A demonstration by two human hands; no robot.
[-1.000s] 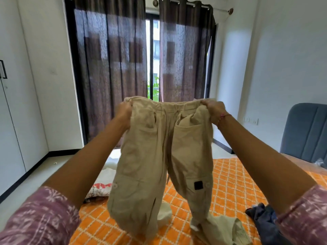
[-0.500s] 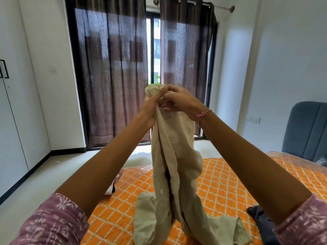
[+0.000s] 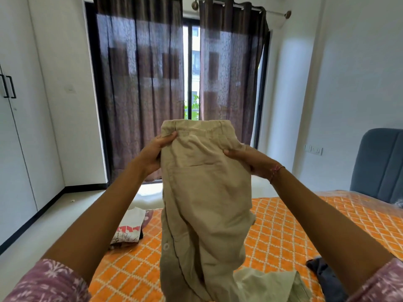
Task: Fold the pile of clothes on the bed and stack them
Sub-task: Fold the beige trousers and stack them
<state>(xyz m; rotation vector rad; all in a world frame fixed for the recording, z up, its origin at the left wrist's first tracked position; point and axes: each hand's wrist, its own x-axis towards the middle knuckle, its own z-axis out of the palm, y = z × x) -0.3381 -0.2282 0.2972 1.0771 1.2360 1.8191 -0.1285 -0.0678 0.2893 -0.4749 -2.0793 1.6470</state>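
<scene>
Beige cargo trousers (image 3: 207, 197) hang in the air in front of me, folded lengthwise with one leg over the other. My left hand (image 3: 156, 152) grips their left edge just under the waistband. My right hand (image 3: 248, 159) grips the right edge a little lower. The legs hang down onto the orange quilted bed (image 3: 283, 232). A folded stack with a white printed shirt (image 3: 129, 227) on top lies at the bed's far left corner. A pale green garment (image 3: 268, 284) lies crumpled under the trouser legs. A dark blue garment (image 3: 327, 277) lies at the lower right.
A blue padded headboard (image 3: 379, 164) stands at the right. Dark curtains (image 3: 141, 94) cover the window ahead. White wardrobe doors (image 3: 13, 127) line the left wall, with bare floor (image 3: 43, 219) between them and the bed.
The trousers went from spread open by the waistband to folded in half lengthwise. My hands came together, then moved apart to the two edges of the folded trousers and lowered.
</scene>
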